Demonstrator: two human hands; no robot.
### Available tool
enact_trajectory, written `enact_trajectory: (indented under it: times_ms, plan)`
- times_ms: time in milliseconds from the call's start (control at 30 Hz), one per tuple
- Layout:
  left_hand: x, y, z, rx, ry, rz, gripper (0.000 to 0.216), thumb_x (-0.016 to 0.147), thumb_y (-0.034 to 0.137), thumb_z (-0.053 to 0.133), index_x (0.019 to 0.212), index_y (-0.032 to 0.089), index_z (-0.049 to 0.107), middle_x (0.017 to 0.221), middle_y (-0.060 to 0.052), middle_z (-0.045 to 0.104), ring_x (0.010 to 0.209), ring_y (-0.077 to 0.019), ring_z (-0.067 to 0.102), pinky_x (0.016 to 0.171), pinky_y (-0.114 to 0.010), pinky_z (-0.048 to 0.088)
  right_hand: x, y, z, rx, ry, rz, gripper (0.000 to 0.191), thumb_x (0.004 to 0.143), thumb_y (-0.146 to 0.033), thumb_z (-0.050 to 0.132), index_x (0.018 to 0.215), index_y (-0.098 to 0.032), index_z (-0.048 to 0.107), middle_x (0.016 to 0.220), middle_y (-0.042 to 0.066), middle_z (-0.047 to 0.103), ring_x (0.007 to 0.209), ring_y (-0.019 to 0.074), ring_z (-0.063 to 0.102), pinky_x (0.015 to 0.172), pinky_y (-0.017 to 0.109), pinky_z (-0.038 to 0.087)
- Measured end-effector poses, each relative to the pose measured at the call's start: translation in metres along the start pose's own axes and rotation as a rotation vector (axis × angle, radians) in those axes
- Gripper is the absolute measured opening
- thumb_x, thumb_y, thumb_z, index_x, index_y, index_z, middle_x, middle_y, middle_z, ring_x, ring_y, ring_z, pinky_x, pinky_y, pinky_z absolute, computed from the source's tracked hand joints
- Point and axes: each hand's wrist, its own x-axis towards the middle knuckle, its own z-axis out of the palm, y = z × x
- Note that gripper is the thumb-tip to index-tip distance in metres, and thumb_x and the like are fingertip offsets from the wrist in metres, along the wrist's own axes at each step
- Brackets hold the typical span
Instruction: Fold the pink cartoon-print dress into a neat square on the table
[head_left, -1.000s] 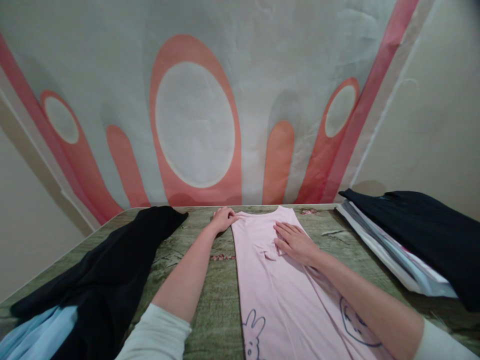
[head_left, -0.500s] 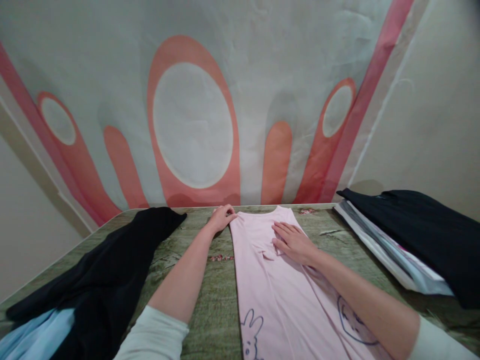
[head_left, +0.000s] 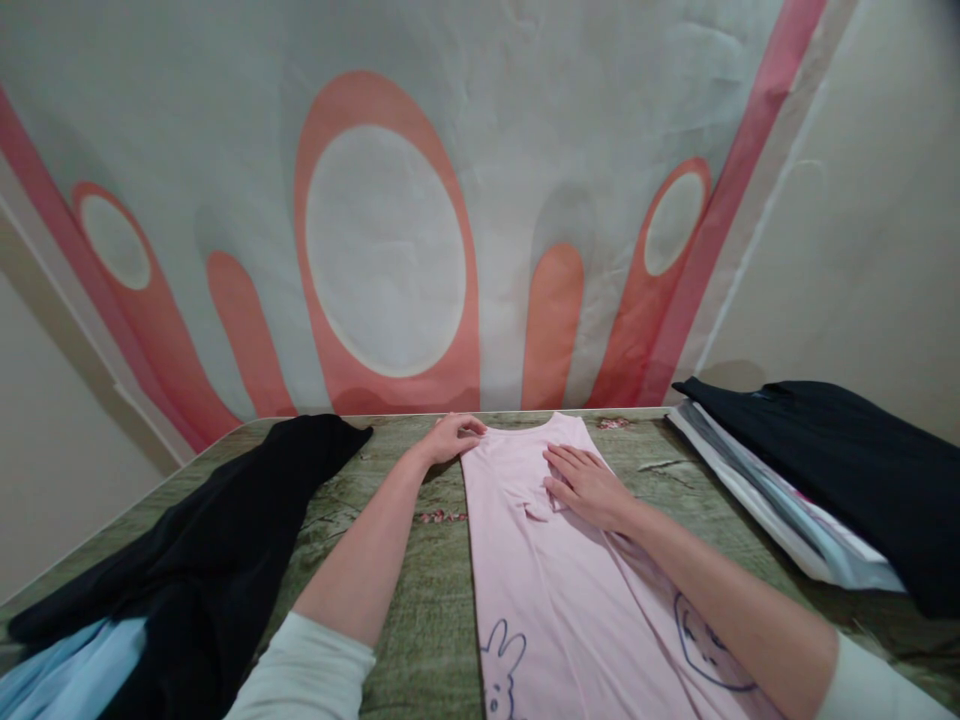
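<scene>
A pink shirt (head_left: 547,590) lies lengthwise in front of me, its neckline toward the wall. Line drawings of a rabbit and a round face show near its lower part, and small creases run across the chest. At the left shoulder corner is my left hand (head_left: 448,438), its fingers stretched out over the edge of the cloth. My right hand (head_left: 589,485) lies flat on the upper right of the shirt, fingers extended. The right forearm covers part of the shirt's right side.
On the left of the wood-patterned tabletop (head_left: 420,590) lies a loose black garment (head_left: 217,540), with light blue cloth (head_left: 75,665) beside it. A stack of folded clothes (head_left: 780,500) with a black garment (head_left: 840,450) on top stands at right. A patterned wall covering (head_left: 502,200) rises behind the table.
My left hand has shifted slightly right onto the shirt's shoulder, and its fingers have straightened from a pinch at the corner. The right hand and the shirt stay where they were.
</scene>
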Motion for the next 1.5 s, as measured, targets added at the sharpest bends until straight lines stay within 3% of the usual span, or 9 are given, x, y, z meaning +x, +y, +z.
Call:
enact_trajectory:
  times_ms: [133,267,533,1133,1300,1400,1500]
  plan:
    - [0.001,0.0,0.0,0.114,0.051,0.005,0.02,0.074,0.028,0.058,0.091,0.019,0.065,0.09,-0.002,0.065,0.091,-0.0162,0.055,0.078,-0.025,0.042,0.0,0.0,0.0,0.0,0.0,0.002,0.061,0.089,-0.055,0.022,0.138,-0.02,0.033,0.144,0.005,0.032,0.132,0.0202,0.025,0.106,0.038,0.018]
    - [0.001,-0.003,0.0,0.29,0.035,-0.059,0.024,0.075,0.041,0.06,0.088,0.022,0.066,0.085,-0.001,0.066,0.081,-0.0165,0.054,0.076,-0.028,0.039,0.001,0.0,0.001,0.001,-0.008,0.007,0.062,0.089,-0.055,0.022,0.138,-0.02,0.033,0.144,0.005,0.032,0.132,0.0205,0.025,0.106,0.038,0.017]
    - [-0.003,-0.006,-0.009,0.556,0.082,-0.054,0.032,0.074,0.054,0.059,0.079,0.023,0.067,0.08,-0.002,0.064,0.089,-0.0206,0.049,0.088,-0.037,0.024,0.0,0.0,-0.001,0.004,-0.01,0.007,0.062,0.089,-0.056,0.021,0.138,-0.021,0.033,0.144,0.004,0.031,0.132,0.0203,0.025,0.106,0.038,0.017]
    - [-0.011,-0.019,0.0,0.596,0.239,-0.129,0.031,0.077,0.051,0.059,0.07,0.02,0.06,0.095,-0.004,0.054,0.102,-0.0226,0.041,0.093,-0.038,0.022,0.001,-0.001,-0.001,0.0,-0.023,0.008,0.061,0.089,-0.055,0.022,0.139,-0.021,0.031,0.144,0.005,0.03,0.132,0.0208,0.024,0.105,0.038,0.018]
    - [-0.01,-0.009,-0.003,0.599,0.259,-0.136,0.026,0.077,0.045,0.06,0.071,0.02,0.06,0.096,-0.004,0.055,0.103,-0.023,0.041,0.095,-0.039,0.023,0.0,0.0,-0.001,0.003,-0.021,0.004,0.062,0.089,-0.055,0.021,0.139,-0.021,0.032,0.144,0.005,0.031,0.132,0.0214,0.024,0.106,0.039,0.018]
    - [-0.004,0.009,-0.003,0.588,0.265,-0.08,0.015,0.079,0.035,0.06,0.083,0.021,0.06,0.101,-0.005,0.056,0.105,-0.0229,0.043,0.095,-0.039,0.025,0.0,-0.001,-0.001,0.007,-0.017,0.006,0.06,0.089,-0.055,0.022,0.138,-0.021,0.033,0.143,0.005,0.032,0.132,0.0215,0.024,0.106,0.039,0.018]
    - [0.006,0.034,0.011,0.514,0.105,0.017,0.013,0.081,0.026,0.053,0.092,0.021,0.059,0.099,-0.005,0.059,0.098,-0.0206,0.05,0.091,-0.034,0.032,0.001,-0.001,-0.002,0.024,0.001,0.003,0.059,0.09,-0.053,0.023,0.137,-0.02,0.036,0.142,0.005,0.035,0.131,0.0214,0.026,0.106,0.04,0.019]
